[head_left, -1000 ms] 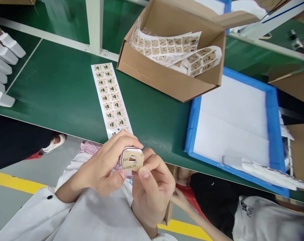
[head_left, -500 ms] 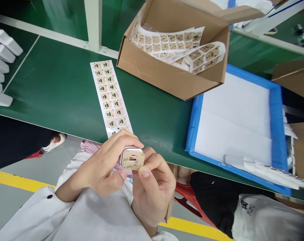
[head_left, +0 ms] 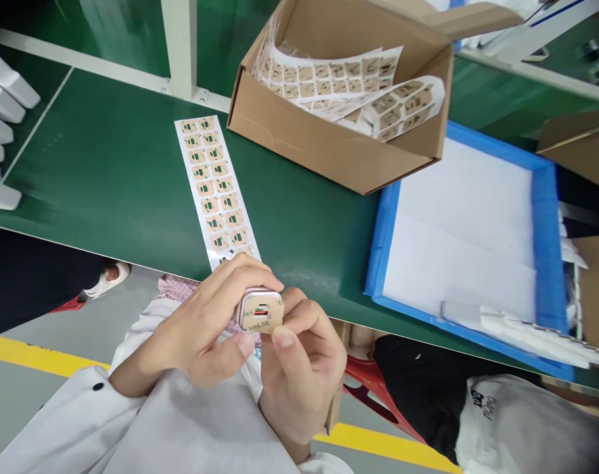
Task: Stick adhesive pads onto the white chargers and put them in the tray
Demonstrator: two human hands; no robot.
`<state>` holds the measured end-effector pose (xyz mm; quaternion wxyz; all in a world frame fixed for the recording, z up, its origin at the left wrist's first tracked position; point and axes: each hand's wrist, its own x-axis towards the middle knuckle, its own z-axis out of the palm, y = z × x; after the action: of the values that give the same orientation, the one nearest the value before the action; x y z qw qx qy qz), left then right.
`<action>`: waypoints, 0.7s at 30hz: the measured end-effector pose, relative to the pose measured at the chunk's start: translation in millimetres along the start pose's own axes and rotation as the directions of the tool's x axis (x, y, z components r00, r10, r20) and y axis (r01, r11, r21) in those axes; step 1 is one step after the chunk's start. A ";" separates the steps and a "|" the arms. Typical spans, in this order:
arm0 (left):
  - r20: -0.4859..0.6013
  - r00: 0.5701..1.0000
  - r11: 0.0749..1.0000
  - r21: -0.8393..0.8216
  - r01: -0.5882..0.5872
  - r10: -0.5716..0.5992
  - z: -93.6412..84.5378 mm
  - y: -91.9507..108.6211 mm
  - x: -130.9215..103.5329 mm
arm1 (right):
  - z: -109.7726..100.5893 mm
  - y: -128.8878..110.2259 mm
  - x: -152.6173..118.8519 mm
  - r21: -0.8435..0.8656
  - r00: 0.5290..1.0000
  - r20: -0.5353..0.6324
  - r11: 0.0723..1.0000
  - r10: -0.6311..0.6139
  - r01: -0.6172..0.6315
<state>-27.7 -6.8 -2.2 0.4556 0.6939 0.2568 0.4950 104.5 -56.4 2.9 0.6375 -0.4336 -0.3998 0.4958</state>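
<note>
My left hand (head_left: 208,322) is closed round a small white block (head_left: 240,299) with rounded corners, perhaps a USB charger. Its end face points up toward me. Over that face lies a tan adhesive sticker (head_left: 255,324) printed "300LSE", and port openings show through its cut-out, one with orange-red inside. With thumb and index finger, my right hand (head_left: 304,368) pinches at the sticker's lower right edge. Just beyond my left fingers, a white sheet of tan stickers (head_left: 208,174) lies on the green table (head_left: 126,164); my fingers cover its near end.
An open cardboard box (head_left: 329,155) holds more sticker sheets (head_left: 329,72). Right of it stands a blue tray (head_left: 378,263) with white lining and thin white pieces inside. White blocks (head_left: 13,82) line the far left. People sit on both sides, one on a red stool (head_left: 373,395).
The sticker now sits more squarely on the block's end, and my right thumb has shifted slightly up against its edge. The view has moved a little.
</note>
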 end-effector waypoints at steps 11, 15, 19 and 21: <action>-0.024 1.000 1.000 0.022 0.008 -0.007 2.2 -1.3 0.6 | 0.4 -0.1 0.7 -0.051 1.000 0.003 0.999 -0.016 0.016; -0.039 0.999 0.999 0.029 -0.014 0.015 3.7 -4.5 -0.3 | -1.3 3.0 -0.7 -0.095 0.999 0.002 0.994 -0.049 0.049; -0.050 0.999 0.999 0.042 -0.021 0.023 4.7 -8.1 -1.5 | -4.1 5.0 -1.5 -0.213 0.990 -0.013 0.968 -0.140 0.135; -0.047 0.998 0.998 0.055 -0.027 0.029 4.4 -9.2 -1.7 | -5.1 3.7 -0.4 -0.304 0.982 -0.008 0.936 -0.188 0.176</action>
<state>-23.4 -5.7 -11.6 0.4232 0.6975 0.2714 0.5106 108.1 -57.1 -2.2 0.6140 -0.4961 -0.4976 0.3596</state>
